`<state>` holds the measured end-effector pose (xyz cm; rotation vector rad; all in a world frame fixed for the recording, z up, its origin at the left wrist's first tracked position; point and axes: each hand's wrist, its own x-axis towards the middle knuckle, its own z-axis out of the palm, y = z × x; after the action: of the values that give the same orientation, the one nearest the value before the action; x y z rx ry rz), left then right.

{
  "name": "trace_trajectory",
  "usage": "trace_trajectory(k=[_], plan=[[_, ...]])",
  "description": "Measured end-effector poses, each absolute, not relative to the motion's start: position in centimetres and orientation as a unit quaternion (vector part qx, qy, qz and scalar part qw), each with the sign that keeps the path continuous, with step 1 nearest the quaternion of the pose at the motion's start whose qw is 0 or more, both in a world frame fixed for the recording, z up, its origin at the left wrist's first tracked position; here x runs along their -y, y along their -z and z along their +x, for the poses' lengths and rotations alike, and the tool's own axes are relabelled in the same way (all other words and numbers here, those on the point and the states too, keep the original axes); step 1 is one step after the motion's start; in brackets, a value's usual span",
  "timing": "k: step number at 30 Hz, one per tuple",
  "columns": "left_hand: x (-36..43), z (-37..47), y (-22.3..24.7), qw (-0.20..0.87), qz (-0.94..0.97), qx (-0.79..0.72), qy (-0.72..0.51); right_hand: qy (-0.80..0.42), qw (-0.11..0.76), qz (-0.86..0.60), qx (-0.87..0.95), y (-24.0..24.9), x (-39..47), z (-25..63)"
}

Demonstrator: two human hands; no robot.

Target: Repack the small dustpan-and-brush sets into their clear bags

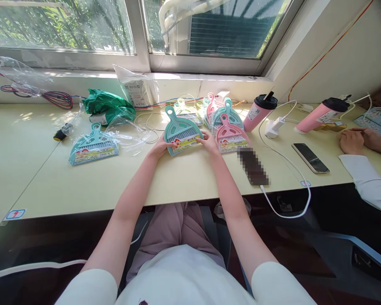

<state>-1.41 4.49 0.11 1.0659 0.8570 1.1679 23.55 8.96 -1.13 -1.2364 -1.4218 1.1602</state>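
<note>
Between my two hands a teal mini dustpan and brush set (181, 127) is held upright, its handle pointing up and a yellow label across the lower part. My left hand (161, 147) grips its lower left edge; my right hand (208, 142) has its lower right edge. Just right of it stands a pink dustpan set (231, 134), with a teal set (228, 114) and another pink set (213, 103) behind. A pale yellow set (186, 111) is partly hidden behind the held one. Another teal set in clear wrap (95, 146) lies apart at the left.
A green plastic bag (108, 106) and clear wrappers (130, 135) lie at the back left. At the right are two pink cups (260, 112), a charger (273, 128) with a white cable, and two phones (311, 158). Another person's hands (352, 141) rest at the far right.
</note>
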Motion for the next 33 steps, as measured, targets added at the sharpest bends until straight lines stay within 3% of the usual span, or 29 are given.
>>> trace_trajectory(k=[26, 33], plan=[[-4.3, -1.5, -0.4, 0.639, 0.447, -0.36, -0.512, -0.477, 0.449, -0.495, 0.571, -0.1, -7.5, 23.0], [-4.4, -1.4, -0.3, 0.64, 0.425, -0.344, -0.539, -0.644, 0.446, -0.38, 0.492, -0.1, -5.4, 19.6]])
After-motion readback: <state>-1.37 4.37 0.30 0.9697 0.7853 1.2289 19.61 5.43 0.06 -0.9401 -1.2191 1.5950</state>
